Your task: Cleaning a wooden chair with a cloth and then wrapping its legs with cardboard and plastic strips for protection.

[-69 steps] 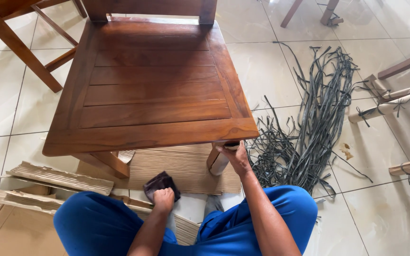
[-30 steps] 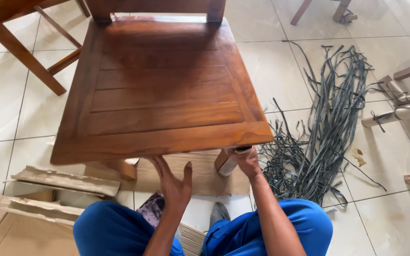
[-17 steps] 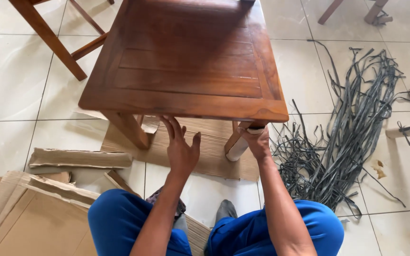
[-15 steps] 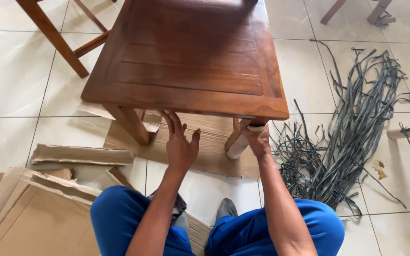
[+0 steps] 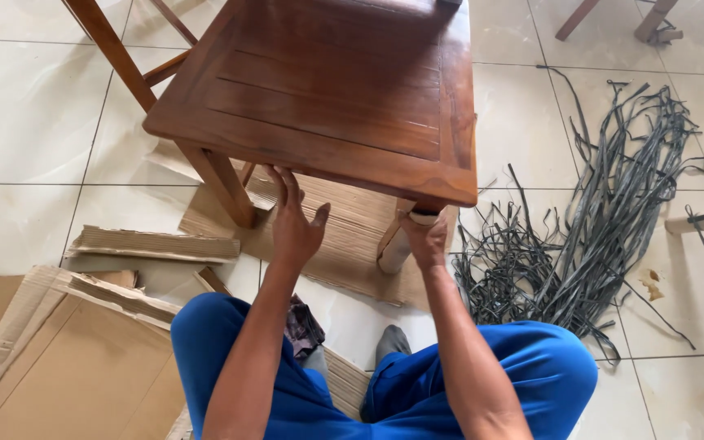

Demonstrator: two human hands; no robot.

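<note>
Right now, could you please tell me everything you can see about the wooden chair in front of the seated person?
The wooden chair is reddish-brown, glossy, with a slatted seat panel set in a frame. It stands tilted on flattened cardboard over the tiled floor. Two front legs show; the right one looks pale and wrapped at its lower part. The left hand reaches, fingers spread, to the seat's front edge; the right hand grips the right front leg just under the seat corner.

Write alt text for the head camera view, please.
A seated person's left hand reaches under the front edge of a brown wooden chair seat while the right hand grips its front leg. Cardboard and dark strips lie around.
</note>
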